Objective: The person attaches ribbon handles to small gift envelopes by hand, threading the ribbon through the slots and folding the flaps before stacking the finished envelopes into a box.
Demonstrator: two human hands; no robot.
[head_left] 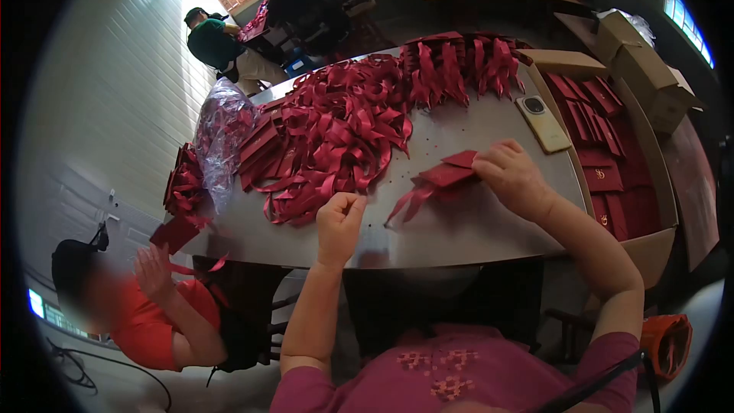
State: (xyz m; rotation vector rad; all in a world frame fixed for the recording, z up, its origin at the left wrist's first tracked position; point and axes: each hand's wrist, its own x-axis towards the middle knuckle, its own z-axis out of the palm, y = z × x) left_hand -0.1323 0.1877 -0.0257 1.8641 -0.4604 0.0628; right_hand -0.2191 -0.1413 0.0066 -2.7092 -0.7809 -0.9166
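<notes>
The right hand (516, 180), right of the frame's centre, has its grip closed on the edge of a red pouch (446, 174), thumb and fingers pinching its right end. The pouch is tilted over the grey surface (474, 237), its ribbon (413, 200) trailing toward the lower left. The left hand (340, 223), near the centre of the frame, has its fingers curled in against the thumb above the front of the surface; whether anything thin is caught in that grip, I cannot tell.

A tangled pile of red ribbons (344, 122) spreads just beyond the left hand, with a row of ribboned pouches (462, 69) at the top centre. Clear plastic wrap (220, 134) lies left of the pile. On the right, a phone (545, 124) rests near a cardboard box (651, 248) filled with red pouches. At the lower left, a person in an orange-red shirt (180, 317) handles a dark red pouch (176, 235). Two more people sit at the upper left.
</notes>
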